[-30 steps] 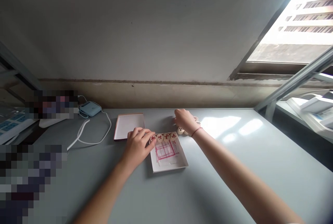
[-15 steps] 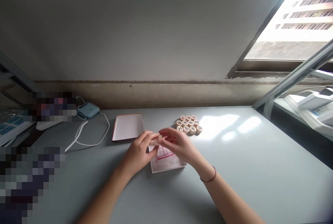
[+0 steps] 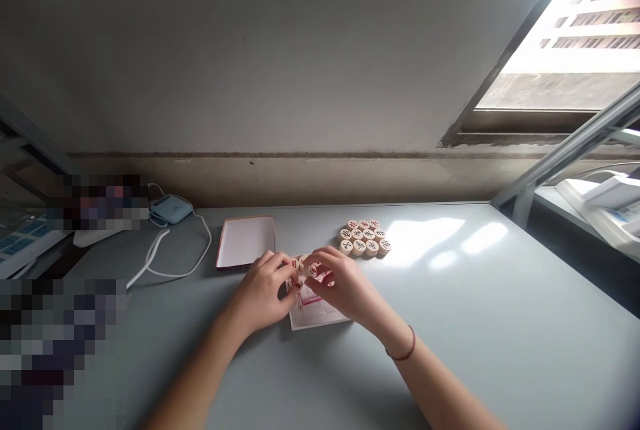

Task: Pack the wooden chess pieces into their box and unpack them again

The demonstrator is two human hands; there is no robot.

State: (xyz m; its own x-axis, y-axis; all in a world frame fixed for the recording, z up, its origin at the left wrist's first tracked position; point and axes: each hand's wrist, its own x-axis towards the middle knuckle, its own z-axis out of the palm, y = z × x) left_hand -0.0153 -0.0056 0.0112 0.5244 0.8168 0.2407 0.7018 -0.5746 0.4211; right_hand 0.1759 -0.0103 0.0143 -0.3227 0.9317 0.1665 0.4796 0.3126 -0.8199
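A shallow white box (image 3: 320, 317) with a folded pink-lined sheet in it lies on the grey table (image 3: 450, 323). Round wooden chess pieces (image 3: 303, 263) with red characters stand in a row along its far edge. My left hand (image 3: 263, 290) rests at the box's left edge, fingertips against the row. My right hand (image 3: 340, 283) hovers over the box, its thumb and forefinger pinched on a chess piece (image 3: 313, 270) at the row. A cluster of several more pieces (image 3: 365, 238) lies on the table beyond the box.
The box lid (image 3: 246, 242) lies upturned to the left of the box. A blue device (image 3: 171, 209) with a white cable (image 3: 165, 263) sits at the back left. A wall runs behind the table; a window frame (image 3: 560, 150) stands at the right.
My right hand left the loose cluster beyond the box, came back to the box with a piece and now holds it at the row. My left hand stayed at the box's left edge.
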